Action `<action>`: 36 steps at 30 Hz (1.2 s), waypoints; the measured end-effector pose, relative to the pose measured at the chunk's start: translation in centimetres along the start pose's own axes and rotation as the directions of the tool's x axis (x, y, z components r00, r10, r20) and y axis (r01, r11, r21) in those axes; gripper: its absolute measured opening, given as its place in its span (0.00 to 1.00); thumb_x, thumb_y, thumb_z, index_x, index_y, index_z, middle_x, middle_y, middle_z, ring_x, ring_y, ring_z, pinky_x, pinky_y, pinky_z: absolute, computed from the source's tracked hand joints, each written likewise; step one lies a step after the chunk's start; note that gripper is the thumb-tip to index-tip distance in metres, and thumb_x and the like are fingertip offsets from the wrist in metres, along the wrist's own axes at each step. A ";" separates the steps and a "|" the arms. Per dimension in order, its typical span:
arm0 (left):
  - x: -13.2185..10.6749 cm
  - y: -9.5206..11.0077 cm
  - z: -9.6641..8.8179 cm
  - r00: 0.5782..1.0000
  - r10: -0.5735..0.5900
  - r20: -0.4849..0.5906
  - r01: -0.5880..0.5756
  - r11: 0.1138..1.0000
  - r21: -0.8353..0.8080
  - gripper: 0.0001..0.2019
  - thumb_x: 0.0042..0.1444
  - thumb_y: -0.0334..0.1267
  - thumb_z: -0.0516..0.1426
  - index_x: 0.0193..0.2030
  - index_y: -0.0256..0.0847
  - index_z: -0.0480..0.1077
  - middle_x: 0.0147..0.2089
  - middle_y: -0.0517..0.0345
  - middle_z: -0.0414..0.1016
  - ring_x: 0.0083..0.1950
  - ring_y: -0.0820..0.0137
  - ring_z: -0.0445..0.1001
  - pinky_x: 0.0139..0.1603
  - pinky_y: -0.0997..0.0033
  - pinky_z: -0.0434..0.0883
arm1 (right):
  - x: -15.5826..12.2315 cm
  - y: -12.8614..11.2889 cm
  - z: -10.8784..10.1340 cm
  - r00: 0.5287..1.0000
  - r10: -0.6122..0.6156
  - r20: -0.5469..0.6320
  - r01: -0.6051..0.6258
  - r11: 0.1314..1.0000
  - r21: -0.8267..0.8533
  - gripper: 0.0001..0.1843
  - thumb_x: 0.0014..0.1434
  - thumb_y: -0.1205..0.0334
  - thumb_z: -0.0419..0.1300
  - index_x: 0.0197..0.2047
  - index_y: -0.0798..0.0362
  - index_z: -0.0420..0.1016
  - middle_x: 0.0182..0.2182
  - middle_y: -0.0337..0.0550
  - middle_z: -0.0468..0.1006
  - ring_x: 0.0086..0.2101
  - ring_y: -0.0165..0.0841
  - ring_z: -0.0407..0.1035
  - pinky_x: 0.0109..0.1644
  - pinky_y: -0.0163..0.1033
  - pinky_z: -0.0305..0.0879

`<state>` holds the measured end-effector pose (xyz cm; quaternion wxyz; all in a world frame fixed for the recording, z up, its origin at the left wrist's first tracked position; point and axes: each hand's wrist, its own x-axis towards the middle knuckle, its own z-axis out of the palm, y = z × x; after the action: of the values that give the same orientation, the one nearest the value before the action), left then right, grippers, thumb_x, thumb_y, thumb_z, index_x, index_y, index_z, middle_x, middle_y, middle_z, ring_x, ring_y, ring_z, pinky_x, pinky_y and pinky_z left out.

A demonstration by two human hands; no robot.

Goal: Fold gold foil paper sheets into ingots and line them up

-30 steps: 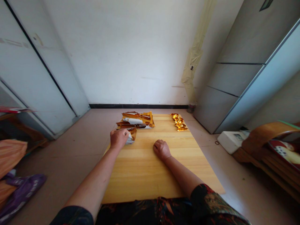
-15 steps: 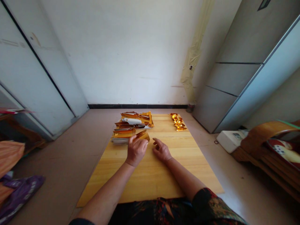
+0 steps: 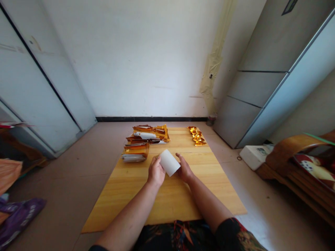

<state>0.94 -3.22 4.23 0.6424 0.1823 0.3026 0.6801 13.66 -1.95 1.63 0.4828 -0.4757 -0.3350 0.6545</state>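
Observation:
A small sheet of gold foil paper (image 3: 170,162) is held above the middle of the wooden board, its plain white side facing me and slightly curved. My left hand (image 3: 156,171) grips its left edge between thumb and fingers. At its right edge, my right hand (image 3: 185,169) has its thumb and fingers on the paper, the fingers partly hidden behind it. Beyond my left hand lies a stack of gold foil paper (image 3: 136,150) with white edges showing. Behind that is a second, looser pile of gold paper (image 3: 161,132). Several folded shiny gold pieces (image 3: 197,136) sit in a row at the far right.
The wooden board (image 3: 209,188) lies low in front of me, with a white wall (image 3: 143,69) beyond. A grey refrigerator (image 3: 251,87) stands at right, near a white box (image 3: 253,157) and wooden furniture (image 3: 282,157). A purple bag (image 3: 23,219) lies at left.
The gold sheet moved right and nearer, away from the stack, and turned from its gold side to its white side. My right hand went from empty to touching its right edge.

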 end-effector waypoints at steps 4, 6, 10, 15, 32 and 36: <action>0.6 0.3 -0.5 0.997 -0.068 -0.033 0.065 0.994 -0.092 0.07 0.49 0.36 0.59 0.33 0.39 0.65 0.33 0.60 0.75 0.34 0.70 0.74 0.36 0.71 0.69 | -1.0 -0.4 0.0 0.961 0.232 0.152 -0.246 0.966 0.082 0.33 0.60 0.36 0.41 0.54 0.54 0.61 0.26 0.42 0.74 0.21 0.34 0.70 0.26 0.42 0.70; 0.9 0.6 -0.8 0.995 -0.092 -0.036 0.088 0.991 -0.100 0.06 0.50 0.36 0.58 0.34 0.39 0.67 0.35 0.58 0.76 0.36 0.70 0.74 0.37 0.70 0.70 | -1.1 -0.6 -0.1 0.953 0.247 0.176 -0.274 0.951 0.147 0.26 0.60 0.40 0.47 0.48 0.55 0.65 0.25 0.42 0.73 0.22 0.31 0.70 0.26 0.37 0.69; 0.9 0.8 -1.3 0.997 -0.053 -0.049 0.049 0.996 -0.075 0.06 0.48 0.34 0.59 0.31 0.38 0.65 0.33 0.59 0.76 0.37 0.70 0.75 0.40 0.69 0.71 | -0.3 -1.4 -0.4 0.999 0.019 -0.037 -0.006 0.948 0.319 0.29 0.46 0.63 0.66 0.50 0.46 0.59 0.31 0.35 0.75 0.28 0.29 0.71 0.32 0.35 0.69; -0.8 -0.4 -1.9 0.994 -0.096 -0.045 0.096 0.995 -0.014 0.11 0.46 0.33 0.59 0.28 0.40 0.58 0.32 0.60 0.76 0.34 0.72 0.76 0.38 0.69 0.72 | 1.6 -2.7 -1.1 0.974 -0.147 -0.173 0.169 0.978 0.125 0.38 0.36 0.67 0.67 0.52 0.46 0.62 0.41 0.40 0.75 0.35 0.32 0.71 0.35 0.36 0.67; -2.0 2.1 -5.3 0.884 -0.466 -0.040 0.226 0.350 0.909 0.19 0.43 0.51 0.62 0.17 0.40 0.63 0.12 0.57 0.68 0.11 0.70 0.65 0.15 0.76 0.56 | 3.6 -0.2 -3.5 0.835 -0.498 0.234 0.456 0.390 -0.800 0.22 0.38 0.76 0.55 0.38 0.50 0.75 0.43 0.45 0.73 0.47 0.38 0.66 0.57 0.45 0.61; -0.4 3.3 -4.7 0.986 -0.037 0.161 -0.143 0.304 0.942 0.18 0.35 0.39 0.66 0.10 0.42 0.60 0.07 0.66 0.53 0.15 0.72 0.63 0.24 0.74 0.60 | 3.6 -0.4 -3.6 0.840 -0.458 0.292 0.472 0.349 -0.810 0.21 0.38 0.77 0.56 0.37 0.50 0.75 0.43 0.44 0.73 0.47 0.38 0.67 0.57 0.44 0.61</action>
<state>-4.55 -4.37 2.89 0.4096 0.5867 0.5889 0.3757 16.85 1.49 -0.25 0.3437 -0.5303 -0.7374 0.2384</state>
